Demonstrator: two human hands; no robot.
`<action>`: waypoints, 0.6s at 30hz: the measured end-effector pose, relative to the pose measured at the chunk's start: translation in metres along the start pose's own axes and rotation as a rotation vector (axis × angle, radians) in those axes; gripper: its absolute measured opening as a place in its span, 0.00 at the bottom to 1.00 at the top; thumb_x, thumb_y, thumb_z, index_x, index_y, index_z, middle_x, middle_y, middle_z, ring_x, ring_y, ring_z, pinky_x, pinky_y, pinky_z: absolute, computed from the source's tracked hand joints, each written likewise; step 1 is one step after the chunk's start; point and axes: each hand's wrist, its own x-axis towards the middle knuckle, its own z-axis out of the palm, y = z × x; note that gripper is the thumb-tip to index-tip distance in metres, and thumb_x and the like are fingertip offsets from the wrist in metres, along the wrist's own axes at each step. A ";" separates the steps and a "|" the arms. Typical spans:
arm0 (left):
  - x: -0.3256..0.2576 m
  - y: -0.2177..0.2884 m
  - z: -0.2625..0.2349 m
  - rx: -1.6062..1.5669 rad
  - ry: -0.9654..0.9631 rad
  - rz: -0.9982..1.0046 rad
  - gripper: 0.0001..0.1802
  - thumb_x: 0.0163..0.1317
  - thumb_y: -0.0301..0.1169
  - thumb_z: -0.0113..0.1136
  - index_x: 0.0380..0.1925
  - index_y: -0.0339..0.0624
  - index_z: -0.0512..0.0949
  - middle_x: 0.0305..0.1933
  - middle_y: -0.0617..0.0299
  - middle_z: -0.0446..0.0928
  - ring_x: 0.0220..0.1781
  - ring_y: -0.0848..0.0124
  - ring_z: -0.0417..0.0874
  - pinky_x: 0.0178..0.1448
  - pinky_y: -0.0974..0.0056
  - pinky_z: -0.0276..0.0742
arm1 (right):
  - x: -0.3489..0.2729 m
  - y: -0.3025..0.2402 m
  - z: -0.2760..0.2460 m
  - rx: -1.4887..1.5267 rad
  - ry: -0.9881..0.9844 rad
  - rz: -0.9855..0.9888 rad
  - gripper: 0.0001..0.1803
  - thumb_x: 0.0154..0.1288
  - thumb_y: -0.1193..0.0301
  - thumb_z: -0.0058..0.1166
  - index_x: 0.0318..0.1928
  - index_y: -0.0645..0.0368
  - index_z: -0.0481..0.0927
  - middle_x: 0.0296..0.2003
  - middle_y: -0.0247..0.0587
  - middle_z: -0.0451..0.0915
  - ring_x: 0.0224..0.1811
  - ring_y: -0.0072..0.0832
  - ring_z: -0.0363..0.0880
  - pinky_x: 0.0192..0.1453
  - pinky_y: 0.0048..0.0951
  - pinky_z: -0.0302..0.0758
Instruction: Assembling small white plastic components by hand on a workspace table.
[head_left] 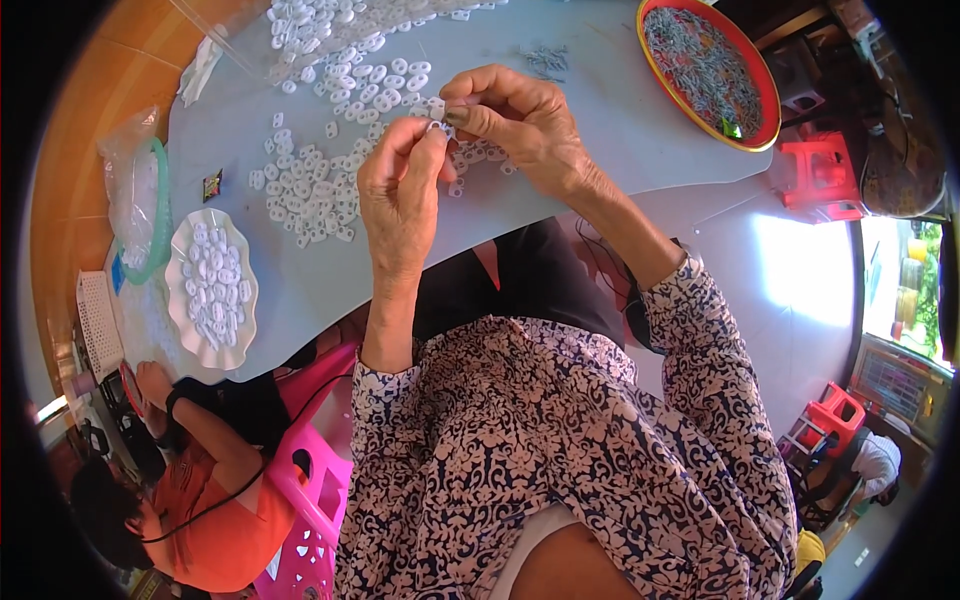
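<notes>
My left hand (400, 185) and my right hand (530, 130) meet over the far middle of the table. A small white plastic piece (437, 127) with an opening in it is pinched between my left thumb and fingers. Right beside it, my right thumb and forefinger are pressed together at another small white bit (437, 104); whether it is a separate piece I cannot tell. Under and left of my hands lie loose white oval pieces (310, 190), with more of them (385, 85) farther back. A little pile of thin grey parts (545, 63) lies beyond my right hand.
A red round tray (772, 110) of thin grey parts stands at the far right. At left are a scalloped white dish (180, 300) holding white pieces, a green-rimmed basket (160, 215) with a plastic bag, and a small wrapper (212, 186). A person in orange (235, 510) sits at lower left.
</notes>
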 end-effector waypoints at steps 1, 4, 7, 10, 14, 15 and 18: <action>0.000 0.001 0.000 0.002 0.004 0.002 0.08 0.64 0.32 0.53 0.31 0.37 0.74 0.22 0.68 0.71 0.23 0.81 0.69 0.27 0.74 0.64 | 0.000 0.001 0.000 0.000 0.000 0.001 0.09 0.63 0.73 0.56 0.44 0.60 0.79 0.37 0.29 0.79 0.39 0.16 0.77 0.46 0.20 0.77; 0.000 0.001 0.000 0.003 0.002 0.011 0.08 0.64 0.32 0.53 0.31 0.37 0.74 0.22 0.68 0.70 0.23 0.82 0.69 0.27 0.75 0.64 | 0.000 0.002 0.000 -0.004 0.009 -0.005 0.09 0.63 0.73 0.56 0.44 0.59 0.79 0.37 0.29 0.79 0.39 0.16 0.77 0.46 0.20 0.78; 0.001 0.000 0.000 0.004 -0.006 0.025 0.09 0.64 0.32 0.53 0.30 0.37 0.74 0.21 0.68 0.70 0.23 0.82 0.69 0.27 0.75 0.63 | 0.000 0.003 0.000 -0.006 0.010 -0.006 0.09 0.63 0.73 0.56 0.44 0.59 0.79 0.37 0.30 0.80 0.40 0.17 0.77 0.46 0.20 0.78; 0.000 0.000 -0.001 0.012 -0.009 0.029 0.09 0.64 0.31 0.52 0.29 0.37 0.73 0.21 0.69 0.70 0.22 0.82 0.69 0.26 0.75 0.63 | 0.000 0.004 0.000 0.012 0.010 -0.011 0.09 0.63 0.73 0.56 0.44 0.59 0.79 0.38 0.30 0.80 0.40 0.17 0.77 0.46 0.21 0.78; 0.000 0.004 0.001 0.063 -0.009 0.041 0.09 0.64 0.32 0.52 0.28 0.38 0.73 0.20 0.69 0.69 0.22 0.82 0.68 0.26 0.75 0.63 | 0.001 0.008 -0.001 -0.033 0.038 -0.049 0.09 0.63 0.74 0.56 0.44 0.59 0.79 0.38 0.31 0.80 0.40 0.17 0.78 0.45 0.21 0.78; 0.000 0.004 0.001 0.063 -0.009 0.042 0.09 0.64 0.32 0.52 0.28 0.38 0.73 0.20 0.69 0.69 0.22 0.82 0.68 0.26 0.75 0.63 | 0.001 0.008 -0.001 -0.047 0.035 -0.060 0.09 0.63 0.74 0.56 0.44 0.59 0.79 0.38 0.31 0.80 0.40 0.17 0.78 0.45 0.21 0.78; -0.001 0.002 0.001 0.040 -0.008 0.054 0.09 0.64 0.32 0.52 0.28 0.38 0.72 0.20 0.69 0.68 0.22 0.83 0.68 0.26 0.75 0.63 | 0.001 0.008 -0.001 -0.035 0.029 -0.065 0.09 0.63 0.75 0.56 0.44 0.59 0.79 0.38 0.31 0.80 0.40 0.17 0.78 0.45 0.21 0.78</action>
